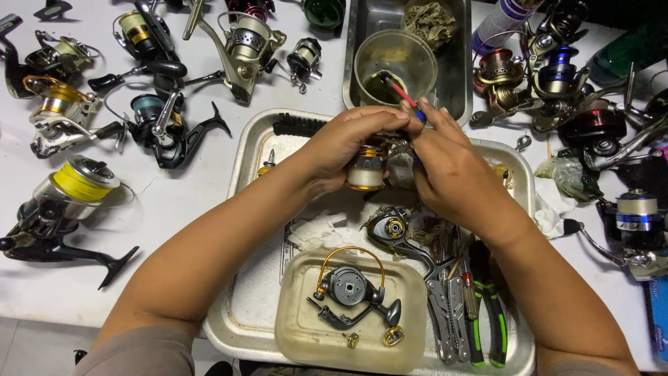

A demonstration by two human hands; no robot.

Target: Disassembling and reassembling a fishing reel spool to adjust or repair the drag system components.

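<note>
My left hand [344, 143] grips a small fishing-reel spool [367, 170] with a gold rim and pale line, held above a metal tray [254, 136]. My right hand [445, 163] is closed around a thin red-and-blue tool [407, 99] whose tip meets the spool's right side. Both hands touch over the tray's middle. Below them lie a reel body [391, 228] and crumpled white tissue [316, 230].
A shallow plastic tub [299, 334] with a reel rotor and gold bail sits at the tray's front. Pliers and a multi-tool [473, 313] lie to its right. Behind stands a clear cup [395, 64] in a steel pan [456, 76]. Several spinning reels [73, 191] crowd both sides of the white table.
</note>
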